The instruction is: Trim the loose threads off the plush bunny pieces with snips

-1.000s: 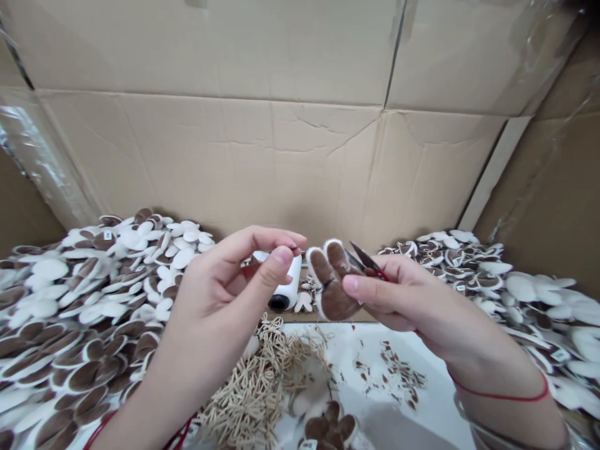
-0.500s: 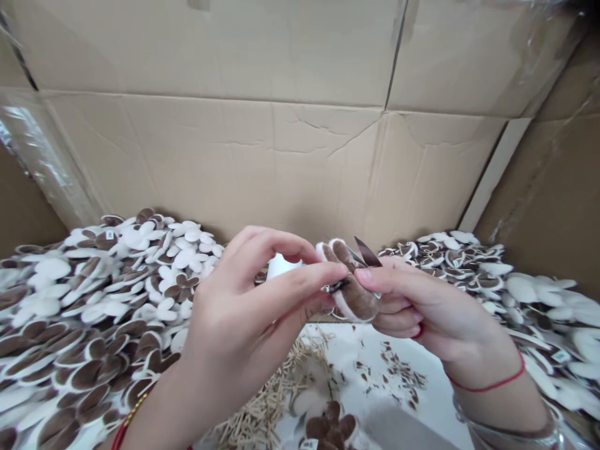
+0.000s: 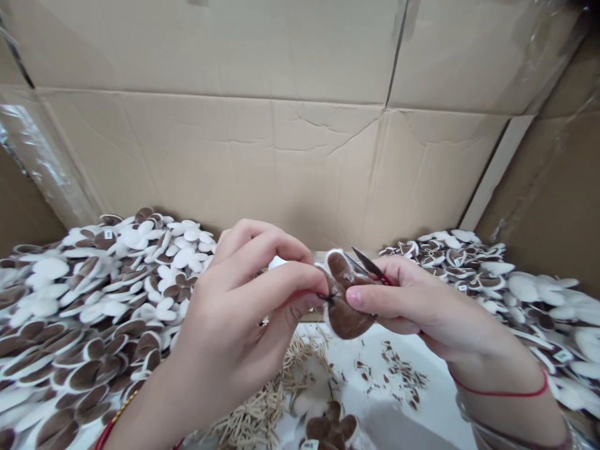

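Note:
A brown plush flower-shaped piece [image 3: 349,312] with a pale furry edge is held up between my two hands. My right hand [image 3: 407,297] grips it, thumb laid on the brown face, and also holds small scissors [image 3: 370,262] whose dark pointed blades stick out behind the piece toward the upper left. My left hand [image 3: 262,294] pinches at the piece's left side, where a small dark bit shows at the fingertips. What exactly lies between those fingertips is too small to make out.
Heaps of brown-and-white flower pieces [image 3: 140,244] lie at left, with another heap of pieces [image 3: 539,294] at right. Short beige strips [image 3: 257,406], small brown scraps [image 3: 403,375] and one brown flower [image 3: 330,428] lie on the white surface [image 3: 360,356]. A cardboard wall [image 3: 281,156] stands behind.
The plush piece has turned so more of its brown face shows. My right thumb has shifted down and left on it, and the scissor blades now spread apart behind it.

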Demonstrator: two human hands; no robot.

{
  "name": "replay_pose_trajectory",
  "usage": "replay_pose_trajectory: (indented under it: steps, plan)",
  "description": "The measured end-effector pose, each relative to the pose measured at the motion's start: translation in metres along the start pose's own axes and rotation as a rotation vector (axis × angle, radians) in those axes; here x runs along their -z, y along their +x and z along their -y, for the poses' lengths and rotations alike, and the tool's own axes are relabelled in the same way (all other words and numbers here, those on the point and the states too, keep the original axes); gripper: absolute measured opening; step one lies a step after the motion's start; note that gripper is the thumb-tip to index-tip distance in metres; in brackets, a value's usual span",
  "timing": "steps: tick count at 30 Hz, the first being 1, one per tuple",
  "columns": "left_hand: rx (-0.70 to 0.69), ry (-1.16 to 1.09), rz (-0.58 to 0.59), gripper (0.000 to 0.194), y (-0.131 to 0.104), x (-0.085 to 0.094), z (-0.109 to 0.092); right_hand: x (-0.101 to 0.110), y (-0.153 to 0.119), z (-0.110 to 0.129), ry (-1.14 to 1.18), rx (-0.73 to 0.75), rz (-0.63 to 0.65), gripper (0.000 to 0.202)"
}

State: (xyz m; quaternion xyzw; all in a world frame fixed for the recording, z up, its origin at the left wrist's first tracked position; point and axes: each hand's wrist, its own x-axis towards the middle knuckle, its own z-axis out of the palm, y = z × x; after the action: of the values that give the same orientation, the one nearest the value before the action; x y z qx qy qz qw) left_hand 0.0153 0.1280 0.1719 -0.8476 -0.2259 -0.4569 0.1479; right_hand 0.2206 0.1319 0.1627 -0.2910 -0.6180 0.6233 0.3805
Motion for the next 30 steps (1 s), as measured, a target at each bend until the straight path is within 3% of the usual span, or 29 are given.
replay_pose_trajectory:
  steps: [5,11,15,17,20,26,28,30]
  plan:
    - [0.092,-0.081,0.044,0.021,-0.001,0.002,-0.003,0.001,0.001,-0.001,0.005,-0.104,-0.015,0.036]
    - [0.257,-0.164,-0.007,0.011,-0.003,0.005,-0.002,0.008,0.0,-0.001,0.058,-0.067,0.027,0.035]
    - [0.375,-0.262,0.124,0.009,0.0,0.001,-0.005,0.007,0.0,-0.001,0.046,0.024,0.045,0.03]
    - [0.417,-0.291,0.19,0.012,0.002,-0.002,-0.007,0.004,0.002,-0.002,0.03,0.062,0.018,0.03]
    - [0.45,-0.289,0.195,0.016,0.003,-0.007,-0.008,-0.001,0.005,-0.004,-0.014,0.096,-0.049,0.032]
    - [0.528,-0.193,0.097,0.015,0.002,-0.011,-0.008,-0.01,-0.004,-0.007,-0.066,0.226,-0.398,0.033]
    - [0.566,-0.22,0.09,0.012,0.002,-0.01,-0.009,-0.015,-0.013,-0.004,-0.072,0.239,-0.42,0.033]
    - [0.598,-0.263,0.092,0.012,0.002,-0.009,-0.01,-0.022,-0.021,0.001,-0.102,0.12,-0.322,0.033]
